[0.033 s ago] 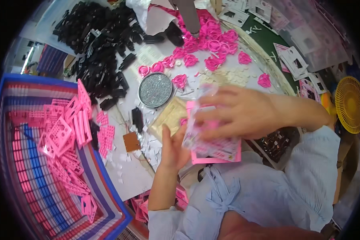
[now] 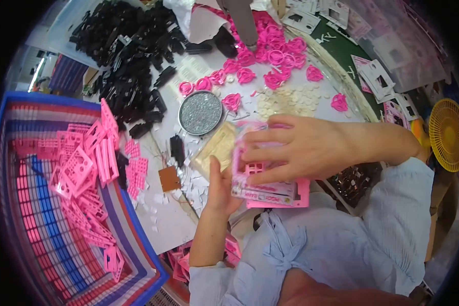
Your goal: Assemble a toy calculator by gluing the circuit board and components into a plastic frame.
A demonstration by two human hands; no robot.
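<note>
Blue-rimmed basket [image 2: 53, 101] far left, pink lattice panels [image 2: 79, 171] inside. Right rim near white tabletop [image 2: 160, 222]; strip toward left hand strewn with paper scraps. Round tin [image 2: 201, 113] ahead. Left hand [image 2: 223, 193] touching left edge of printed pink panel [image 2: 264, 194]; thumb raised, other fingertips hidden, grip cannot tell. Printed panel between hands, before torso; pink frame [image 2: 303, 194] jutting past its lower-right edge. Right hand [image 2: 303, 148] fingers spread over printed face; whether clamped, cannot tell.

Downward fisheye view from the head, near the worktable [image 2: 167, 222]
</note>
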